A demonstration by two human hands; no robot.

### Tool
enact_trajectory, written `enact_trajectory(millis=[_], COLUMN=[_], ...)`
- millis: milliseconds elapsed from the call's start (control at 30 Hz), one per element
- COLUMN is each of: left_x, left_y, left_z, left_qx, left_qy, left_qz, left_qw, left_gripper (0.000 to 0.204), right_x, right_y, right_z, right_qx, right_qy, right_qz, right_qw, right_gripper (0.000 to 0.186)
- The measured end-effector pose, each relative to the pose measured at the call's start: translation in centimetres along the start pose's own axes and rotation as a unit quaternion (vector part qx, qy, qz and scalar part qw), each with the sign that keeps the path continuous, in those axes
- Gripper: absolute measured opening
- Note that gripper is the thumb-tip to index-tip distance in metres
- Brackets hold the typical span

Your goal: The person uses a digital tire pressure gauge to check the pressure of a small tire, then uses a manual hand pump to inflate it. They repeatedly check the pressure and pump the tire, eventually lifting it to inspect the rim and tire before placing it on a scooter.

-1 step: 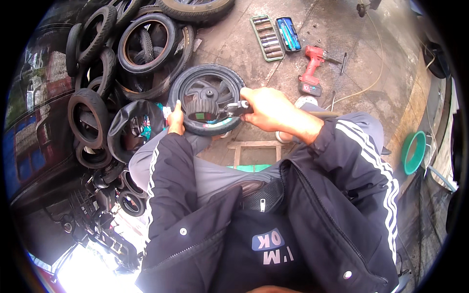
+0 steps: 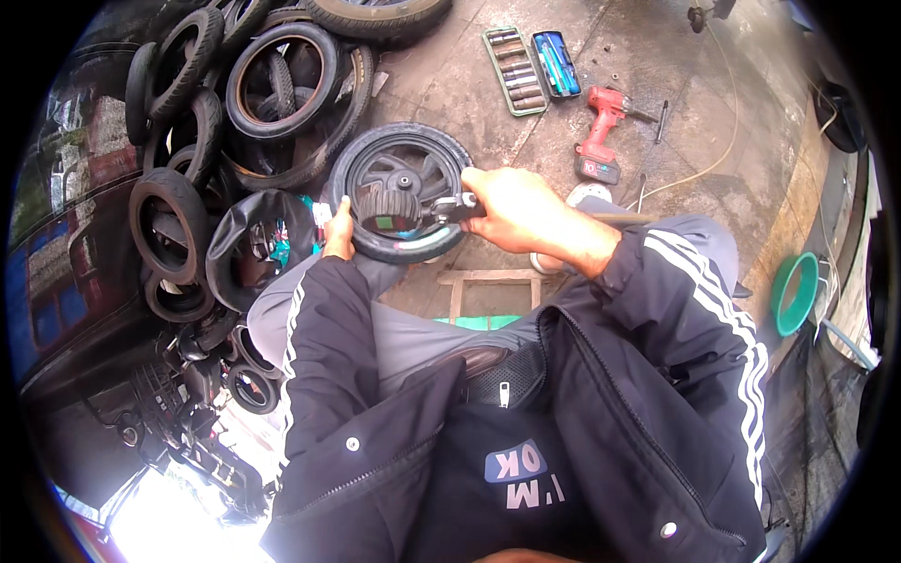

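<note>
A black wheel with a tyre (image 2: 419, 147) is held between my hands in front of my knees. My left hand (image 2: 340, 228) grips its left edge, fingers partly hidden behind the tyre. My right hand (image 2: 502, 214) is closed on an inflator gauge (image 2: 394, 211) at the wheel's lower right; the gauge has a dark rubber surround, a small green display and a metal fitting. A hose runs rightward from under my right hand.
Piled tyres (image 2: 282, 80) fill the left. Ahead lie a socket case (image 2: 514, 70), a blue tool case (image 2: 557, 63), a red impact driver (image 2: 596, 136) and a metal bar (image 2: 661, 122). A green basin (image 2: 795, 293) is at the right. A wooden frame (image 2: 488, 277) lies between my legs.
</note>
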State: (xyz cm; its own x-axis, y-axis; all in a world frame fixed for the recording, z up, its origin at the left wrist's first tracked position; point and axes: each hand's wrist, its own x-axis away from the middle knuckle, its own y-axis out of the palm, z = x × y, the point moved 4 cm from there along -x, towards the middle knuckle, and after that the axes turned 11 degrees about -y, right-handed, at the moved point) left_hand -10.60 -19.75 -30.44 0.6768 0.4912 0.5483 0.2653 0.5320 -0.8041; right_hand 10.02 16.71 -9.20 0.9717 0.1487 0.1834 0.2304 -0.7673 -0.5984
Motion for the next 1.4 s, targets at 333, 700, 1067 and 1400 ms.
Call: enact_trajectory(millis=[333,700,1067,1400], left_x=[4.3,0.2,-0.7,-2.0], left_y=[4.4,7.4,7.4,7.8], left_z=[8.8,7.1,6.8,6.5], left_qx=[-0.523,-0.524,-0.432,-0.462], left_qy=[0.214,0.161,0.095,0.075], left_qz=[-0.03,-0.243,-0.255,-0.25], left_qw=[0.824,0.8,0.86,0.848], left_gripper=[0.054,0.033,0.036,0.043], right_x=[-3.9,-6.3,-6.7,-7.6], right_y=[-0.9,-1.0,0.1,-0.7], right_z=[3.5,3.4,6.8,6.9], right_qx=[-0.056,-0.074,-0.434,-0.383], right_qy=[0.087,0.074,0.13,0.114], right_qz=[0.075,0.055,-0.135,-0.097], right_qw=[0.992,0.993,0.881,0.912], right_gripper=[0.043,0.047,0.026,0.032])
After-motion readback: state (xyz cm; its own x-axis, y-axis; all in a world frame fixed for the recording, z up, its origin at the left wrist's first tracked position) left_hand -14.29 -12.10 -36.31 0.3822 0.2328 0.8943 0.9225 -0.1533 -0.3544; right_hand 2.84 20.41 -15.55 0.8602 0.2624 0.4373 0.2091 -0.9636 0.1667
